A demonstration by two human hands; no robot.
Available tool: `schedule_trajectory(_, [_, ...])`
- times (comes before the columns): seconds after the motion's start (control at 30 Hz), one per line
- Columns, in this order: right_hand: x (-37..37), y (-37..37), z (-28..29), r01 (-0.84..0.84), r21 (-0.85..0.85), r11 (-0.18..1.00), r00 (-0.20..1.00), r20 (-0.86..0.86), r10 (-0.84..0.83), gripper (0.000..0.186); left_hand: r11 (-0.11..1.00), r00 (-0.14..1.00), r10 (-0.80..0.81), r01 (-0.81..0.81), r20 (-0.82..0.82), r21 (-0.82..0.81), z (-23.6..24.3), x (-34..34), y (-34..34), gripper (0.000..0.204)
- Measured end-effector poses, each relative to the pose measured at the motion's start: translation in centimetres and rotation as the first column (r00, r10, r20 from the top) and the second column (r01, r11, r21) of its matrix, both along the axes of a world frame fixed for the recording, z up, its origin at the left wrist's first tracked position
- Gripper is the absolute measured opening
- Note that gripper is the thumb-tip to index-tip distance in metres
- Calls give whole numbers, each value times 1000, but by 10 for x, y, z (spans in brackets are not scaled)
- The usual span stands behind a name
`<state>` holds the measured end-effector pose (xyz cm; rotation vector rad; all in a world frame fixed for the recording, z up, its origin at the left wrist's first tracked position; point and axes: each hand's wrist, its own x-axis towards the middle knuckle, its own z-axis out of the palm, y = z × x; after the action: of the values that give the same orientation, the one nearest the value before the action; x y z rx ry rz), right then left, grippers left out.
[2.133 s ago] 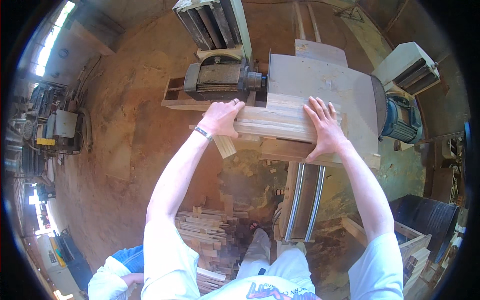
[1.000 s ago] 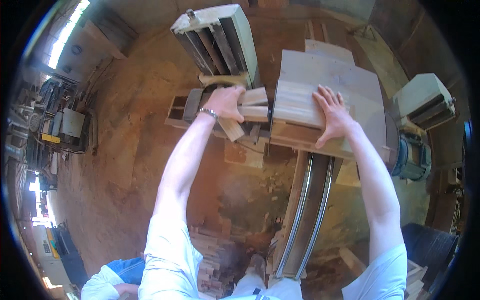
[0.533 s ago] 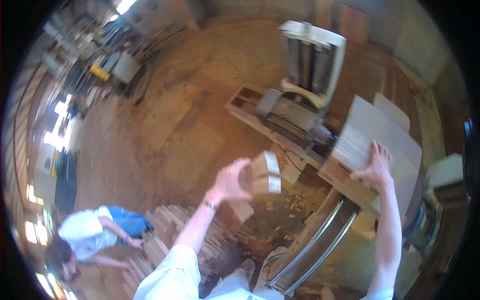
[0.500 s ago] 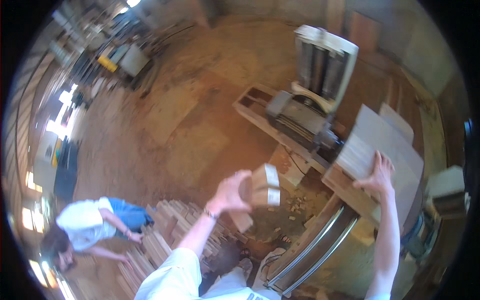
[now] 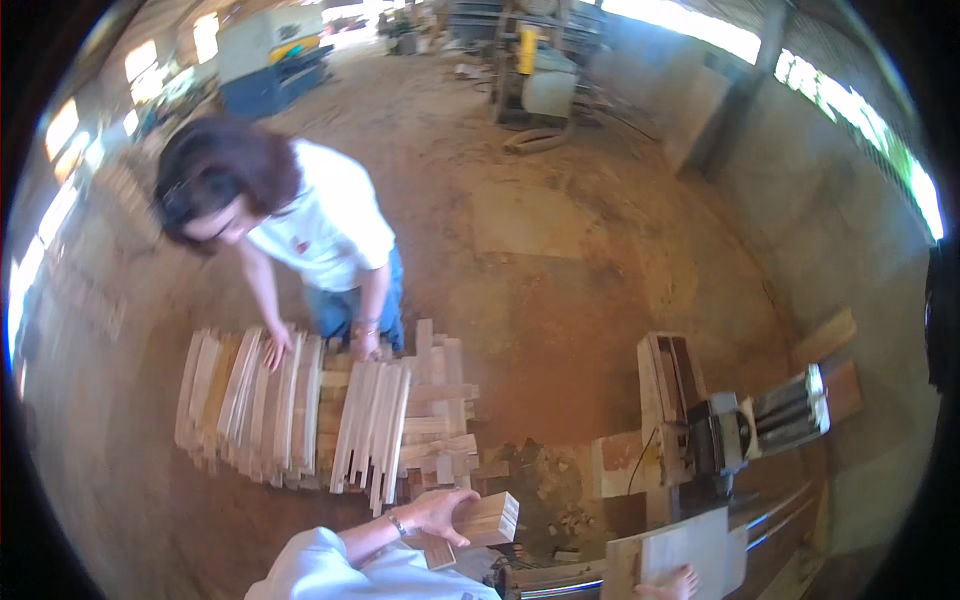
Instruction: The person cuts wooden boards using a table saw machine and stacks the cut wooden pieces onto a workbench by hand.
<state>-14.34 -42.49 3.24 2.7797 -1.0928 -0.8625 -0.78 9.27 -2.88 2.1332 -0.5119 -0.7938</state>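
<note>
My left hand (image 5: 440,514), with a band at its wrist, is wrapped round a short bundle of wooden blocks (image 5: 488,520) near the lower edge. Pale end grain faces right on these blocks. Below the same hand shows another short piece of wood (image 5: 434,549); whether the fingers hold it too I cannot tell. At the lower right my right hand (image 5: 672,583) lies on a flat pale board (image 5: 690,548) on the machine, fingers laid on its surface. Part of this hand is cut off by the frame's lower edge.
Beyond my left hand, a co-worker (image 5: 330,215) bends over a stack of wooden strips (image 5: 265,405), both hands on it. A machine with a motor (image 5: 715,432) stands at the right, beside metal rails (image 5: 775,518). Wood scraps (image 5: 575,515) litter the floor between.
My view has swung left, bringing the co-worker and the strip stack towards the middle. The blocks stay in my left hand, and my right hand is still on the board.
</note>
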Motion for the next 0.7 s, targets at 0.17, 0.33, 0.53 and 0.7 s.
schedule_trajectory(0.17, [-39, -1, -87, 54, 57, 997, 994, -102, -48, 144, 986, 992, 118, -113, 33, -120, 8, -13, 51, 93])
schedule_trajectory(0.33, [-42, 87, -70, 18, 46, 999, 991, -136, -11, 144, 960, 976, 217, -214, -5, -182, 3, -10, 92, 90])
schedule_trajectory(0.53, [-61, 115, -90, 42, 89, 995, 996, -85, -34, 142, 906, 947, 318, -316, -38, -282, 3, -22, 128, 92])
schedule_trajectory(0.7, [-58, 125, -86, 20, 141, 990, 990, -144, 1, 142, 872, 915, 396, -402, -81, -281, -2, -40, 134, 93])
